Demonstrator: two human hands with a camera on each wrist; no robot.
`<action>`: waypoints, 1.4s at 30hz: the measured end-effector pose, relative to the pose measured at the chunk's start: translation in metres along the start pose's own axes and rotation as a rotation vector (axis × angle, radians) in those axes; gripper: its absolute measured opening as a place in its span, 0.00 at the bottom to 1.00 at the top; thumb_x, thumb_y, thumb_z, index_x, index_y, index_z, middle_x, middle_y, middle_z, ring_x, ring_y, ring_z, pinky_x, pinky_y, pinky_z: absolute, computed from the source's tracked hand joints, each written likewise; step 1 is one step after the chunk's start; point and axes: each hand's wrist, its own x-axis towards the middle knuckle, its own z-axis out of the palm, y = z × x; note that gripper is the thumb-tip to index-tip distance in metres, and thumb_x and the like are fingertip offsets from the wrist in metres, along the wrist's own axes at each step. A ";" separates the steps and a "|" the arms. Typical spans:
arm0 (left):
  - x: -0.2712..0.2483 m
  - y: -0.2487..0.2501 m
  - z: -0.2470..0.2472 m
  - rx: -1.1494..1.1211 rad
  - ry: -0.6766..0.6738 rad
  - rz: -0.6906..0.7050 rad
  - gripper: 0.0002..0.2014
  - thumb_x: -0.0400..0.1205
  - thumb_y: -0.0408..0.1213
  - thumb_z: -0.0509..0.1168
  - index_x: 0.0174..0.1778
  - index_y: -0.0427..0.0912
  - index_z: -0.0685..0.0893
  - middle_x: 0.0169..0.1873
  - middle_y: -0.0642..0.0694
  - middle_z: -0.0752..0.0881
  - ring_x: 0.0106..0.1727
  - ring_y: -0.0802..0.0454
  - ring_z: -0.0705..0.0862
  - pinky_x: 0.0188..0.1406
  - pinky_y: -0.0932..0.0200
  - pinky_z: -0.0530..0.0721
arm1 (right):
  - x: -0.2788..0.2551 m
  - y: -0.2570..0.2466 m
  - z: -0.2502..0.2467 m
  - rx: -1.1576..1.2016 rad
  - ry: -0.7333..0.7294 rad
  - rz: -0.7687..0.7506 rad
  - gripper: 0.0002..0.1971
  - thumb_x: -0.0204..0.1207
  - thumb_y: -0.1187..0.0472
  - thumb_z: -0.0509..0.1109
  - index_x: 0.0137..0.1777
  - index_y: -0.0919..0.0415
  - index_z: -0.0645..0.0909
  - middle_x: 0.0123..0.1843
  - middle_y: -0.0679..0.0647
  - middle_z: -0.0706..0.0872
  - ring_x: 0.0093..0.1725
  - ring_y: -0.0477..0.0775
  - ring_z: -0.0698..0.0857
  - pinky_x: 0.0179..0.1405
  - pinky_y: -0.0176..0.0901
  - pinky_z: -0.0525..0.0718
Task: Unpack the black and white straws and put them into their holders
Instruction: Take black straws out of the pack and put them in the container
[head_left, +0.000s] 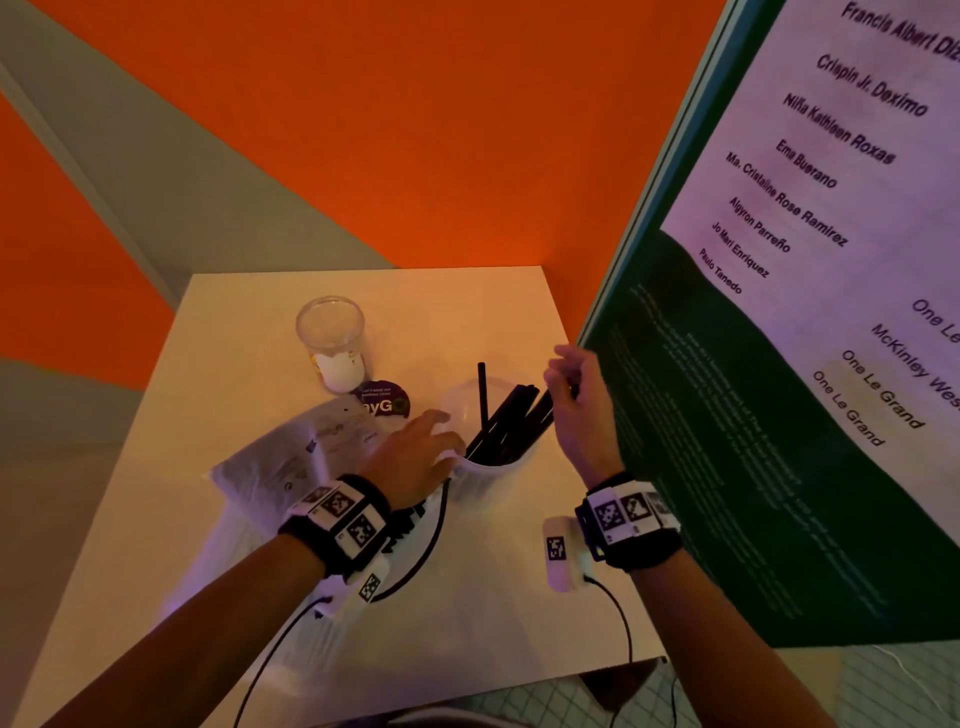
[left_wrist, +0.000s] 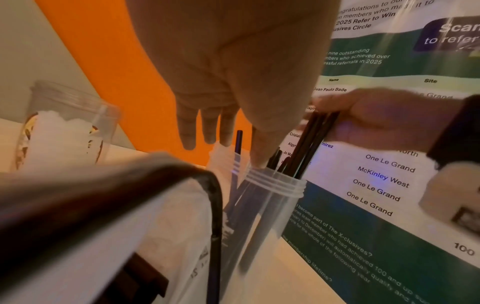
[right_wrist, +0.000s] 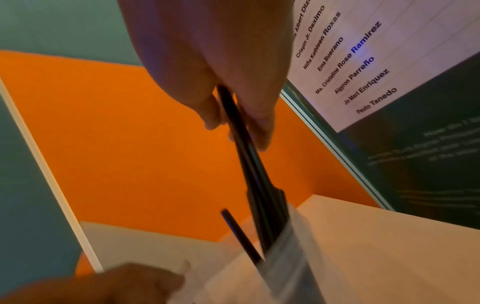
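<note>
**Black straws going down into the near holder**

On the table (head_left: 249, 519), the clear holder (head_left: 485, 478) stands right between both hands, with the second holder (head_left: 332, 338) well apart at the back. The black straws (head_left: 511, 421) lean up and to the right out of the near holder, their long axis slanting toward the right hand (head_left: 582, 410), which pinches their upper ends from above. The left hand (head_left: 415, 457) rests against the holder's rim, fingers relaxed, steadying it. The right hand looks the nearer one for lowering the bundle straight along that slant
</note>
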 end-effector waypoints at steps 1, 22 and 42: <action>0.000 0.000 -0.001 0.005 -0.016 0.006 0.12 0.86 0.39 0.60 0.62 0.47 0.82 0.77 0.47 0.65 0.69 0.46 0.76 0.58 0.61 0.74 | -0.001 0.012 0.005 -0.079 -0.017 0.040 0.21 0.81 0.54 0.66 0.72 0.55 0.70 0.66 0.53 0.79 0.67 0.50 0.78 0.66 0.44 0.77; -0.001 -0.021 -0.008 -0.031 -0.184 0.156 0.21 0.83 0.31 0.59 0.72 0.51 0.77 0.77 0.47 0.65 0.62 0.43 0.80 0.59 0.50 0.79 | 0.015 0.021 0.116 -0.086 -0.364 -0.306 0.13 0.83 0.69 0.60 0.63 0.58 0.79 0.54 0.57 0.77 0.46 0.50 0.80 0.48 0.29 0.77; -0.048 -0.043 -0.003 0.149 -0.177 0.007 0.46 0.74 0.58 0.69 0.82 0.54 0.49 0.77 0.45 0.64 0.73 0.45 0.69 0.71 0.47 0.72 | -0.012 -0.006 0.060 -0.328 -0.107 -0.412 0.07 0.73 0.70 0.65 0.47 0.61 0.82 0.50 0.53 0.83 0.54 0.52 0.78 0.56 0.42 0.76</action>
